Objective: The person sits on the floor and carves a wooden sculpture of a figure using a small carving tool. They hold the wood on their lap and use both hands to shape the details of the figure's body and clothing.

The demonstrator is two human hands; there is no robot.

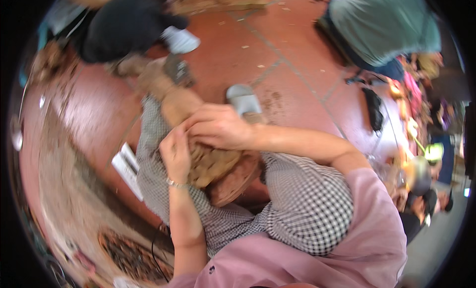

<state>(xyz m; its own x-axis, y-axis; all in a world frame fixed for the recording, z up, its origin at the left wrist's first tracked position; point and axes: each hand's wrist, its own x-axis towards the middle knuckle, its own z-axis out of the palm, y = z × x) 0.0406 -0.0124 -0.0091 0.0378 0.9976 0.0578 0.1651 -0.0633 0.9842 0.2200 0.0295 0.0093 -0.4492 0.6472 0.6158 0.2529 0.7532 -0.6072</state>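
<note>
Underfoot, a red-brown tiled floor (297,55) with pale grout lines. Over the lap, black-and-white checked cloth trousers (307,208), and below them a pink shirt (367,238). On the lap, a long brown woven piece (198,139), coarse and basket-like, long axis slanting from the lower right, near the knees, up and left toward the floor; far end pointing to the upper left, away from the body. Under its near end, a rounded reddish-brown woven basket (235,181). Beyond the woven piece, up and left, a person in dark clothes with a white shoe (181,40); up and right of it, another person in a grey-green top (382,23). Just beyond the woven piece, a grey sandal (243,99) on the floor. Left of the woven piece, a white flat card (128,169) on the floor.

Right hand (218,127) laid across the top of the woven piece, fingers bent and close together, tips pressing on the weave. Left hand (174,156) against its left side, fingers curled and gripping the edge; a thin bracelet (176,185) at the wrist.
</note>
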